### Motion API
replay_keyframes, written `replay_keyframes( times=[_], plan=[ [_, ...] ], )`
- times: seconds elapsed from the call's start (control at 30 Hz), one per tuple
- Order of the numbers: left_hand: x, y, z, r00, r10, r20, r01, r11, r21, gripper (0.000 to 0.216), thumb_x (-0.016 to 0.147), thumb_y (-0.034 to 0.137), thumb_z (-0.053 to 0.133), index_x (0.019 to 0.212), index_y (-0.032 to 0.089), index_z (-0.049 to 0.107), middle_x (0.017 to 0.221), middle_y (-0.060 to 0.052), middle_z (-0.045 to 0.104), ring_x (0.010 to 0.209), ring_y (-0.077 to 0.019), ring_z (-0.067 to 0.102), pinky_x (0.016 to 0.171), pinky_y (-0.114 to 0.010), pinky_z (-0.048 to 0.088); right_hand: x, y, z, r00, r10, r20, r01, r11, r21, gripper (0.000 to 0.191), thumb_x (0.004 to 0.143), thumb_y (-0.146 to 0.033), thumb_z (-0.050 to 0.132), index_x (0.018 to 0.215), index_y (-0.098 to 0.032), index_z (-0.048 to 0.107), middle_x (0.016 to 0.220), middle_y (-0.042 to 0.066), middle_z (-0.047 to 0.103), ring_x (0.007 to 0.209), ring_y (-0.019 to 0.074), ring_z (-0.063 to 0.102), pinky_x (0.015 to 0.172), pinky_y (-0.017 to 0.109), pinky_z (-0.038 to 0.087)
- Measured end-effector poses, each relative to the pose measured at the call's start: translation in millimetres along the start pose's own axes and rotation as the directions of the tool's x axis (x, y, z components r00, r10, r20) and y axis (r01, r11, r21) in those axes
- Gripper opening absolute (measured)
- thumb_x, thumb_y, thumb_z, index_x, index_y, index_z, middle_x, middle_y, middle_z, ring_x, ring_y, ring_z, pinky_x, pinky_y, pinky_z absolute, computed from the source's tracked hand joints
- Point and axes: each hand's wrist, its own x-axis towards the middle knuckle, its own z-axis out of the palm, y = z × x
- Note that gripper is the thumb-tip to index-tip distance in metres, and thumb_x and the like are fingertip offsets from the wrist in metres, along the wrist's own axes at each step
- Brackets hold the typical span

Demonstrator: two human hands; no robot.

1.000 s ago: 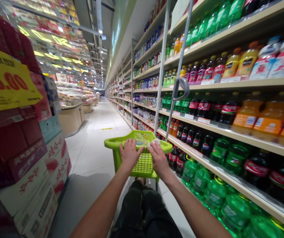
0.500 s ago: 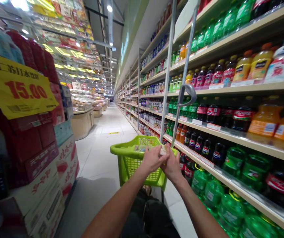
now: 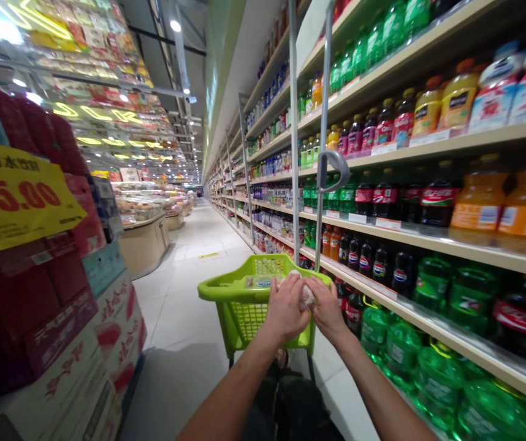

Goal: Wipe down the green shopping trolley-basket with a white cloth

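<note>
Supermarket floor [image 3: 175, 312], pale tile, running away ahead. Shelving [image 3: 497, 257] with bottled drinks [image 3: 385, 125] along the right; stacked cartons [image 3: 106, 324] and a yellow price sign [image 3: 19, 199] at left. Green shopping cart [image 3: 214, 291] straight in front, clear panel [image 3: 263, 282] near the middle of its near rim.

Changed over the last second: left hand [image 3: 285, 309], spread on the rim well apart from the other, has crossed to the rim's right end. Right hand [image 3: 330, 306] is there too. Whitish crumpled wad [image 3: 308, 297] now sits between them, showing more fully. My reading: handling has become two-handed, neither palm laid flat on the rim. Cloth or tissue, cannot tell.

Fingers of both hands curled in and gripping the wad, left from its left side, right from its right.

Wad bunched and partly covered; no definite front, long axis not readable. Rim runs crosswise before the person, left to right; cart faces roughly down the aisle.
</note>
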Motion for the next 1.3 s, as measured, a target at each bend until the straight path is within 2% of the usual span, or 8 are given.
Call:
replay_keyframes(
  times=[0.27,0.43,0.57,0.73,0.87,1.07,1.23,1.3],
  plan=[
    [3,-36,-5,0.982,0.015,-0.189,-0.014,1.0,0.011,0.035,0.077,0.008,0.039,0.103,0.024,0.055,0.112,-0.004,0.062,0.103,-0.0162,0.056,0.106,-0.051,0.011,2,-6,-18,0.997,0.022,0.071,-0.023,1.0,0.006,0.04,0.083,-0.033,0.041,0.12,-0.019,0.046,0.119,0.009,0.055,0.114,0.0239,0.047,0.099,0.051,0.022],
    [-25,-78,-27,0.937,-0.113,-0.331,0.153,0.983,0.099,0.035,0.076,0.01,0.039,0.106,0.023,0.054,0.116,-0.008,0.059,0.11,-0.0209,0.052,0.103,-0.058,0.011,4,-21,-15,0.995,0.09,0.031,-0.086,0.99,-0.108,0.04,0.085,-0.03,0.037,0.121,-0.015,0.046,0.119,0.011,0.056,0.115,0.0257,0.045,0.099,0.054,0.02],
    [-29,-59,-24,0.981,-0.056,-0.188,0.088,0.983,0.163,0.033,0.075,0.02,0.047,0.108,0.023,0.052,0.126,-0.009,0.05,0.116,-0.0231,0.045,0.103,-0.054,0.017,10,-37,-4,0.998,0.063,-0.013,-0.064,0.984,-0.164,0.037,0.083,-0.03,0.042,0.115,-0.015,0.051,0.112,0.01,0.06,0.109,0.0264,0.049,0.099,0.052,0.021],
    [-18,-31,-9,0.98,-0.039,-0.195,0.078,0.977,0.196,0.035,0.074,0.03,0.053,0.107,0.022,0.051,0.128,-0.011,0.048,0.117,-0.0258,0.043,0.103,-0.055,0.016,12,-33,6,0.996,0.03,-0.08,-0.044,0.984,-0.174,0.036,0.083,-0.028,0.04,0.114,-0.014,0.052,0.108,0.011,0.061,0.105,0.0247,0.051,0.097,0.047,0.027],
    [-22,-50,-13,0.968,-0.018,-0.25,0.064,0.982,0.18,0.029,0.08,0.019,0.044,0.107,0.024,0.051,0.123,-0.006,0.054,0.111,-0.0201,0.05,0.105,-0.053,0.009,10,-19,5,0.997,-0.003,-0.078,-0.011,0.985,-0.172,0.036,0.084,-0.026,0.036,0.114,-0.012,0.052,0.11,0.011,0.06,0.107,0.0234,0.051,0.098,0.046,0.027],
    [-32,-79,-24,0.913,-0.122,-0.389,0.216,0.954,0.209,0.027,0.083,0.02,0.039,0.107,0.021,0.052,0.117,-0.009,0.058,0.108,-0.0211,0.053,0.104,-0.055,0.005,7,-26,8,0.997,-0.02,-0.077,0.008,0.989,-0.147,0.036,0.084,-0.027,0.038,0.114,-0.014,0.052,0.112,0.009,0.059,0.108,0.023,0.048,0.1,0.046,0.024],
    [-16,-46,1,0.941,0.11,-0.319,-0.035,0.972,0.23,0.024,0.085,0.023,0.041,0.106,0.025,0.053,0.119,-0.005,0.057,0.108,-0.0158,0.053,0.107,-0.046,0.001,6,-32,12,0.995,-0.027,-0.096,0.012,0.989,-0.147,0.036,0.083,-0.024,0.036,0.115,-0.014,0.051,0.113,0.009,0.058,0.11,0.0223,0.047,0.101,0.045,0.021],
    [-17,-48,2,0.939,0.12,-0.321,-0.045,0.971,0.233,0.023,0.085,0.024,0.041,0.105,0.026,0.053,0.117,-0.004,0.058,0.106,-0.0154,0.054,0.107,-0.045,-0.001,5,-30,12,0.996,-0.039,-0.077,0.027,0.988,-0.154,0.038,0.084,-0.022,0.035,0.117,-0.013,0.049,0.116,0.009,0.057,0.111,0.0212,0.046,0.102,0.044,0.02]
  ],
)
